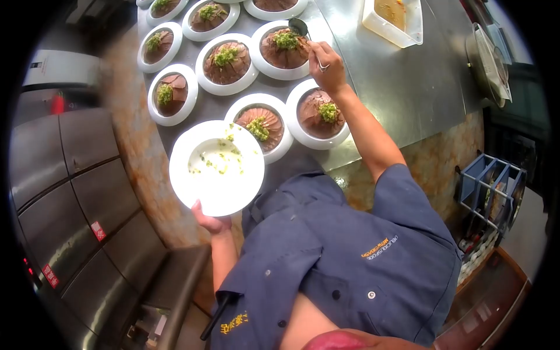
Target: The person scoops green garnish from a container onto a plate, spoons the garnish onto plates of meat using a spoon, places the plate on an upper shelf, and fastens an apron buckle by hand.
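Note:
My left hand [211,219] grips the near rim of a white wide-rimmed bowl [189,189], tilted toward me, with chopped green bits scattered inside it. My right hand [328,65] is closed on the handle of a dark spoon [298,26]. The spoon's head is over the far edge of a white dish of sliced brown meat [274,57], beside its mound of chopped greens [286,39]. Nearer me stand two similar dishes, one with fanned meat slices [274,119] partly behind the held bowl, the other below my right wrist [312,114].
More topped dishes [226,64] stand in rows on the steel table [385,87]. A clear plastic tub [411,29] with brownish liquid sits at the far right. Steel cabinets [96,198] line the left side. A blue rack [493,189] stands low at the right.

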The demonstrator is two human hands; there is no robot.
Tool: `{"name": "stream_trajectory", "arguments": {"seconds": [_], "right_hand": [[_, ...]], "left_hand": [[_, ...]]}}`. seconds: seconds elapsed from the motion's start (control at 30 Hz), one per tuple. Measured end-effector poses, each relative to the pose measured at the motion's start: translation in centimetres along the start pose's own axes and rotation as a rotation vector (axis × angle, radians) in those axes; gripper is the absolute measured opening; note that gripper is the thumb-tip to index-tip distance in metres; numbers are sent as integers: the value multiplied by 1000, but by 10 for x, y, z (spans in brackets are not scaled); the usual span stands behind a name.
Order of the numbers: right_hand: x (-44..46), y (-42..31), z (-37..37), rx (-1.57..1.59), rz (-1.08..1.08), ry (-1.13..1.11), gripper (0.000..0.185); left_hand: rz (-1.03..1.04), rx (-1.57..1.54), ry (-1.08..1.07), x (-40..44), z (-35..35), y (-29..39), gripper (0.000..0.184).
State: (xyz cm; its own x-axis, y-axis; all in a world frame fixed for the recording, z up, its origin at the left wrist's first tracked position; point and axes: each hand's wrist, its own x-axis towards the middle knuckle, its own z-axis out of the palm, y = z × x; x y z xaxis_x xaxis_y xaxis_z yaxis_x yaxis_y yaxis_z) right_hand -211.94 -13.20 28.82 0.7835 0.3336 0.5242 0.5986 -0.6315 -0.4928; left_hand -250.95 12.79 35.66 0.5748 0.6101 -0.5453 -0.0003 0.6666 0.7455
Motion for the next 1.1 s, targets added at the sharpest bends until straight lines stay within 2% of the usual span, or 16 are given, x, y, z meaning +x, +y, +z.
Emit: {"name": "stream_trajectory", "arguments": {"seconds": [0.2,0.67,0.83,0.93,1.0,1.03,1.1], "right_hand": [[3,-18,-5,116,57,29,15],[-2,-31,-4,123,76,18,15],[-8,-33,-5,89,77,21,15],[-22,-70,-9,94,172,129,14],[-48,-126,-14,616,509,305,16],[-61,-161,-18,780,584,297,21],[-87,-234,-21,844,670,234,24]], "left_hand": [[-5,-21,29,-6,3,6,75],[-26,-60,63,-21,-11,9,76],[-52,-105,26,-10,-39,12,76],[-85,-133,-32,12,-67,30,76],[-116,-161,-87,30,-94,44,76],[-123,-154,-90,40,-108,49,75],[-139,-157,-111,58,-136,63,75]]}}
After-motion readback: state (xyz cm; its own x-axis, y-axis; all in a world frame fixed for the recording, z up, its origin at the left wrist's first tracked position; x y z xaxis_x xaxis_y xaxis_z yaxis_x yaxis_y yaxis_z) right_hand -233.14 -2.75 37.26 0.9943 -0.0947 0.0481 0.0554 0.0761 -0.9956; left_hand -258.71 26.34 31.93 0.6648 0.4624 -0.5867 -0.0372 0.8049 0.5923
